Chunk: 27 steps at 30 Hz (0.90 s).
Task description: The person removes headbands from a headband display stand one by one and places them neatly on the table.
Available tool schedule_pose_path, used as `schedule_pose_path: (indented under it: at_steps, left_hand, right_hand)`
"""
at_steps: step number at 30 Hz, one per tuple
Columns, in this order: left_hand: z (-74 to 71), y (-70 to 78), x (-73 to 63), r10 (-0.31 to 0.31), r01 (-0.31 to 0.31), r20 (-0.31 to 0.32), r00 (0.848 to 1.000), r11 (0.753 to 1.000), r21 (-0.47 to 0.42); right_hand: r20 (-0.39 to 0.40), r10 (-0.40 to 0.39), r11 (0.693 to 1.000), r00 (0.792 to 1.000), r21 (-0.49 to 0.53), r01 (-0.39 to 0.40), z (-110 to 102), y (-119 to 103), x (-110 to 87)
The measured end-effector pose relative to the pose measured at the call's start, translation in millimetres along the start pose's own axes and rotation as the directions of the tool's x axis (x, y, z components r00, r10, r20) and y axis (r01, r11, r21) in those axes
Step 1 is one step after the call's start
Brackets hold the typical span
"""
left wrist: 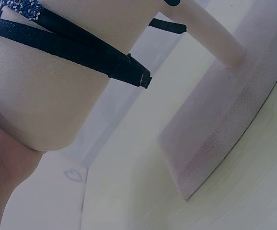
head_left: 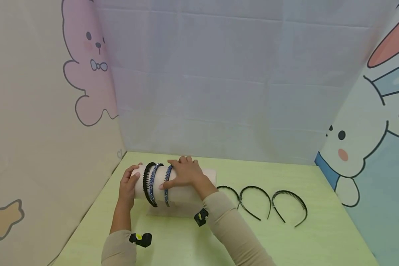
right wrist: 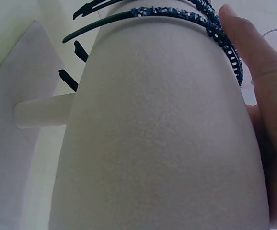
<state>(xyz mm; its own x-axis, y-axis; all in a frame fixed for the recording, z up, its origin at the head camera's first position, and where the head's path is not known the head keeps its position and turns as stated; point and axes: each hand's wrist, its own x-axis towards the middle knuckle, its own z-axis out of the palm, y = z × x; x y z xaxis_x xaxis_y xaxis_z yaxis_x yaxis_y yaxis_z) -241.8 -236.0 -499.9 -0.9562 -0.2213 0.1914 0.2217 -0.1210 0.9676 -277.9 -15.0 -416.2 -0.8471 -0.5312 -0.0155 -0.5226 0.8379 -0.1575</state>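
A white padded cylinder [head_left: 189,192] on a stand carries a black toothed headband [head_left: 145,184] and two blue glittery headbands. My left hand [head_left: 128,186] grips the cylinder's left end, thumb on the front. My right hand [head_left: 185,173] reaches over the middle, thumb and index finger at the inner blue headband [head_left: 166,184]. The outer blue headband [head_left: 152,181] sits beside the black one. In the right wrist view, the thumb [right wrist: 246,36] lies along the headband's sparkly side. Dark headband ends [left wrist: 129,72] stick out past the cylinder in the left wrist view.
To the right, several black headbands [head_left: 255,187] lie in a row on the pale green table [head_left: 252,244]. The stand's flat base [left wrist: 210,129] rests under the cylinder. Cartoon-printed walls [head_left: 199,74] enclose the table at the back and sides.
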Motion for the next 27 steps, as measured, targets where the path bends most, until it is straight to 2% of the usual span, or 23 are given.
schedule_pose_path:
  at_steps: [7,11,18,27]
  left_hand:
    - [0.0,2.0,-1.7,-0.005,0.005,0.007,1.000,1.000,-0.014]
    - [1.1,5.2,-3.2,-0.003,0.003,0.011,1.000,1.000,-0.018]
    - [0.4,2.5,-2.7,-0.023,0.024,0.003,1.000,1.000,-0.020]
    - [0.0,1.8,-4.8,0.003,-0.003,0.003,1.000,1.000,-0.029]
  right_hand:
    - [0.028,0.004,0.999,1.000,-0.045,-0.003,-2.1,-1.8,-3.6]
    - [0.032,0.005,0.999,0.999,-0.040,-0.004,-1.3,-1.1,-4.0]
    - [0.055,0.004,1.000,0.998,-0.017,-0.003,-0.7,-0.9,-7.1]
    - [0.057,-0.002,1.000,0.998,-0.021,0.004,-3.2,-2.6,-10.3]
